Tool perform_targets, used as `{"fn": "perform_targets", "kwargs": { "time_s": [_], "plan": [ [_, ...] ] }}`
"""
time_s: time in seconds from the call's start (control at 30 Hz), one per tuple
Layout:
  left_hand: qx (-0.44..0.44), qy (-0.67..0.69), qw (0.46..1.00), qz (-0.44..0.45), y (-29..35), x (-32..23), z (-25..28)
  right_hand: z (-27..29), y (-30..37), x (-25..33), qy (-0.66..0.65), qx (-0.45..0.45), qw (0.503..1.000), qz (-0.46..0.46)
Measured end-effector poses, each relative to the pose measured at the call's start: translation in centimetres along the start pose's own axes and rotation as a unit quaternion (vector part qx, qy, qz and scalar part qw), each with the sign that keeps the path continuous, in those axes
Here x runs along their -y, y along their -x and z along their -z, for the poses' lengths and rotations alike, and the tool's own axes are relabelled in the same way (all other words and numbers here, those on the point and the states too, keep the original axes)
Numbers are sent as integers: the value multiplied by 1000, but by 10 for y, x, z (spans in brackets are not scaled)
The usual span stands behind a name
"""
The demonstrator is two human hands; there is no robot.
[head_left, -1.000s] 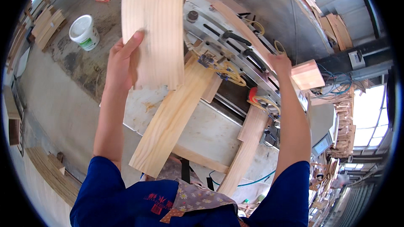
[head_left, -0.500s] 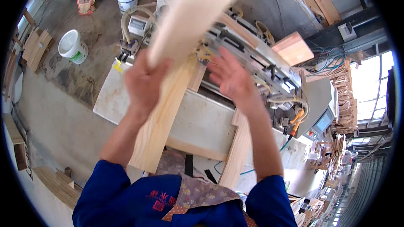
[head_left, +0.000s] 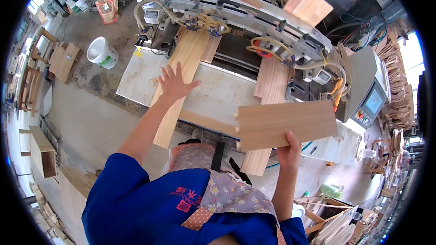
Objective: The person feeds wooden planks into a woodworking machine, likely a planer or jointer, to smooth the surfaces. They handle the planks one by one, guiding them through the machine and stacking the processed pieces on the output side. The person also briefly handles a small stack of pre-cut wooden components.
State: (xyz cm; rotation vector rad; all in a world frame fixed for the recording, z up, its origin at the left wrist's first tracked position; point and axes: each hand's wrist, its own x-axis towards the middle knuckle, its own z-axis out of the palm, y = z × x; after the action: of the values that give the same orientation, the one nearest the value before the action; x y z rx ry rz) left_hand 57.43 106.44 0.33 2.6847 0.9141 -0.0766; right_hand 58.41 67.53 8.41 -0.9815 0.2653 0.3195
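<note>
In my right hand (head_left: 289,152) is a wooden board (head_left: 286,122) with small tenons along its left end; the thumb lies on its face near the lower edge, and the other fingers are mostly hidden behind it. My left hand (head_left: 174,83) is open, fingers spread, above a long pale plank (head_left: 181,95); whether it touches the plank I cannot tell. That plank runs from under the machine's clamps (head_left: 200,22) toward me, past the table's near edge. Another long plank (head_left: 274,81) lies on the right of the machine table (head_left: 222,90), partly covered by the held board.
The machine's metal beam (head_left: 245,18), with black levers and hoses, spans the far side. A square wooden panel (head_left: 309,5) leans behind it. A control cabinet with a screen (head_left: 373,97) stands right. A white bucket (head_left: 102,52) and a paper sack (head_left: 107,10) are on the floor left.
A blurred board was raised at my left hand; now a board is in my right hand, low on the right. My left hand has opened over the plank. The view has shifted.
</note>
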Motion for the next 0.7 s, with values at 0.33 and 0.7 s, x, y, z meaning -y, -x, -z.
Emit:
{"fn": "perform_targets", "kwargs": {
  "time_s": [0.33,0.7],
  "plan": [
    [49,-44,995,79,79,32,-2,86,48,29,-9,-13,999,33],
    [407,740,533,55,287,125,40,131,53,14,2,72,997,-32]
  ]
}}
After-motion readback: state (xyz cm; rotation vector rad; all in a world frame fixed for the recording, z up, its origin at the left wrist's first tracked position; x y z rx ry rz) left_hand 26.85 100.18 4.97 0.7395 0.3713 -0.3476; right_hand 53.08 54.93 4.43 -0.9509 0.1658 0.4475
